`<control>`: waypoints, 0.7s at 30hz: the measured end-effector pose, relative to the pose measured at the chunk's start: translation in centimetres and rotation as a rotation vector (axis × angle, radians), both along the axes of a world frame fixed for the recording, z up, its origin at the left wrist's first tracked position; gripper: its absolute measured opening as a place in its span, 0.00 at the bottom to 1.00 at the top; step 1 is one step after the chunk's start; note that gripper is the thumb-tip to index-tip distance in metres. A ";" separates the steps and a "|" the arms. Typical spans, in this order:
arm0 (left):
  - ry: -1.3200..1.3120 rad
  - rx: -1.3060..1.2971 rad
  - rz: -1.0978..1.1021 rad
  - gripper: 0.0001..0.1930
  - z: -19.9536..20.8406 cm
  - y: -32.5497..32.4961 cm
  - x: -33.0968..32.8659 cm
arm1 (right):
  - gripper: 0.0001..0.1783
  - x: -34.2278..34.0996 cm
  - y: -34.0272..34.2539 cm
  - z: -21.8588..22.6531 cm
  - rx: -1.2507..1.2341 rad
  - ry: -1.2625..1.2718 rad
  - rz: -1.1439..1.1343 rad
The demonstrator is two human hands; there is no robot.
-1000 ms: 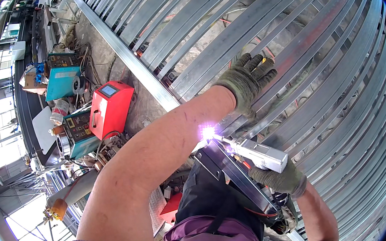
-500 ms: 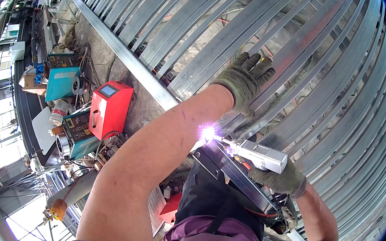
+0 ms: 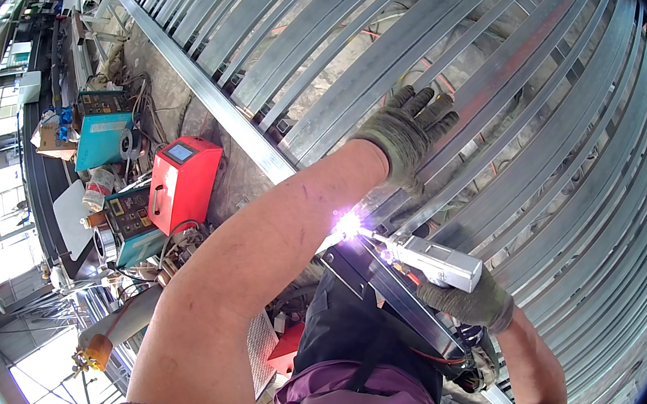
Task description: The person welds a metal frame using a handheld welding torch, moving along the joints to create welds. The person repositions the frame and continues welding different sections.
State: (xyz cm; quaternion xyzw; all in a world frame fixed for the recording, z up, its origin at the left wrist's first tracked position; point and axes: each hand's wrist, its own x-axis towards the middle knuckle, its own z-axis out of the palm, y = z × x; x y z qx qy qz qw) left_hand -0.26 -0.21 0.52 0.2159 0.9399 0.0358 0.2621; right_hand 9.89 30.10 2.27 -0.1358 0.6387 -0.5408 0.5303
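Note:
My right hand (image 3: pixel 472 303), in a dark green striped glove, is closed around the grip of a silver handheld welding torch (image 3: pixel 436 259). The torch's nozzle points left, and a bright violet-white arc (image 3: pixel 349 225) glows at its tip where a flat slat meets the frame's edge rail (image 3: pixel 405 293). The glare hides the joint itself. Wearing a matching glove, my left hand (image 3: pixel 406 135) lies with fingers spread on the slats (image 3: pixel 370 57) of a large galvanized steel frame. My left forearm crosses just above the arc.
A red box-shaped machine with a small screen (image 3: pixel 186 183) stands left of the frame, beside two teal machines (image 3: pixel 104 137) with wire spools. Cables lie on the concrete floor. A grey gas cylinder (image 3: pixel 138 315) with a brass-coloured regulator lies lower left. Hoses run under the slats.
Both hands and the torch hold almost the same place. The arc's glow looks slightly larger now, and the slats have shifted very slightly in the picture.

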 end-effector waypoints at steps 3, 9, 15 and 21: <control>0.008 -0.014 -0.003 0.71 -0.1 0.0 0.0 | 0.24 0.5 0.3 -0.5 -0.025 -0.026 -0.037; 0.011 -0.016 -0.011 0.71 0.0 -0.1 0.0 | 0.24 0.6 0.4 -0.5 -0.045 -0.009 -0.031; 0.002 -0.030 -0.024 0.70 0.0 0.0 -0.1 | 0.24 0.0 0.4 0.7 0.016 -0.061 -0.009; 0.013 -0.025 -0.020 0.71 -0.4 0.0 0.0 | 0.25 0.5 0.9 0.3 0.025 -0.024 0.008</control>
